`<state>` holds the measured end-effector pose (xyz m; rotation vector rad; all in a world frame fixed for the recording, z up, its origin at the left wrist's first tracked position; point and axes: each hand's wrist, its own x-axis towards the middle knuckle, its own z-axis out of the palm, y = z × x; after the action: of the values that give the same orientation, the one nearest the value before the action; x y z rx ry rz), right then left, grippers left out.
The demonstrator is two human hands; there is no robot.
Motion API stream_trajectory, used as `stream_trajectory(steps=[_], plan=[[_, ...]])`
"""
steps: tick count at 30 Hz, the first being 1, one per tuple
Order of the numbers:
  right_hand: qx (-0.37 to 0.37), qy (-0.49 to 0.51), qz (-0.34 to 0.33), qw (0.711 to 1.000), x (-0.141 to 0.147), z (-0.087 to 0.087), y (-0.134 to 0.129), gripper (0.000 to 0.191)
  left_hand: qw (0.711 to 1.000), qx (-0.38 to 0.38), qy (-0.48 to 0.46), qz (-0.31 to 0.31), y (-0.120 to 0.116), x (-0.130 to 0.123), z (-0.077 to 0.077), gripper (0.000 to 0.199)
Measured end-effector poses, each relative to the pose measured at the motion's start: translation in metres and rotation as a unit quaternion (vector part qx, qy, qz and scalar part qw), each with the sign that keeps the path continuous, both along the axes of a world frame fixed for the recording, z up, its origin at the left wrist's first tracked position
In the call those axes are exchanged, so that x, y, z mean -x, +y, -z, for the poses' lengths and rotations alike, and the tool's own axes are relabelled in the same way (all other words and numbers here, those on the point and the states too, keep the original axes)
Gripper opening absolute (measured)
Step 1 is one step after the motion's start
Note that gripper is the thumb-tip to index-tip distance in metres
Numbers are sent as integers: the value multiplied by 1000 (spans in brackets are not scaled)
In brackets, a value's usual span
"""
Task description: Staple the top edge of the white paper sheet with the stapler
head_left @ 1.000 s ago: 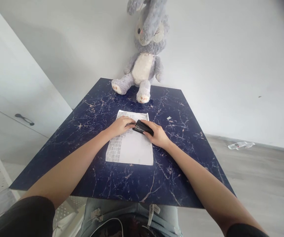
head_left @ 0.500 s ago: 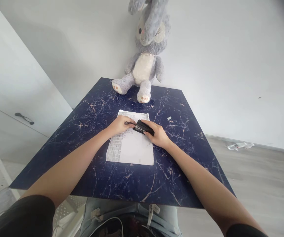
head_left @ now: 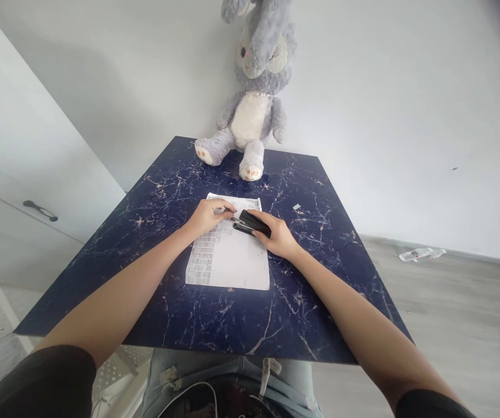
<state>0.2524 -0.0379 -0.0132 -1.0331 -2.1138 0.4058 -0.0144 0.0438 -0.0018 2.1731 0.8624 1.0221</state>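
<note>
A black stapler [head_left: 254, 223] lies over the upper part of a printed paper sheet [head_left: 236, 264], its jaws apart and facing left. My right hand [head_left: 278, 238] is wrapped around its rear end, thumb on the near side and fingers over the top. At the stapler's front, my left hand [head_left: 206, 217] has thumb and forefinger close together beside a thin metallic strip [head_left: 236, 220]. What those fingertips pinch is too small to make out, and I cannot tell whether the strip is part of the stapler.
A grey plush rabbit [head_left: 250, 116] sits at the back of the dark blue marbled table [head_left: 215, 325]. A small pale scrap [head_left: 297, 206] lies right of the paper. White cabinetry with a black handle [head_left: 40, 210] stands left; clear packaging [head_left: 421, 254] lies on the floor at right.
My left hand has drawn slightly left and up from the stapler's front, and the metallic strip between them shows more. The right hand keeps its hold. The whole view has shifted a little.
</note>
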Motion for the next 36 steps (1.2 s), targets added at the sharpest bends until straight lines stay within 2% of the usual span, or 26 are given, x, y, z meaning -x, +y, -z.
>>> stream_trajectory(steps=[5,14,25,30,33,36], plan=[[-3,-1,-2,1000,0,0,0,64,998,20,20,50,-2,0,-1,17],[-3,0,-2,1000,0,3,2,64,999,22,29,38,-1,-1,-2,23],[2,1,0,1000,1,-1,-1,64,998,26,39,48,2,0,2,17],[54,93,38,994,-11,1,4,51,997,33,52,53,0,1,0,18],[107,189,48,975,-23,6,10,47,994,59,35,87,-2,3,-5,23],[140,235,32,961,-28,8,11,49,987,108,5,122,-3,5,-6,24]])
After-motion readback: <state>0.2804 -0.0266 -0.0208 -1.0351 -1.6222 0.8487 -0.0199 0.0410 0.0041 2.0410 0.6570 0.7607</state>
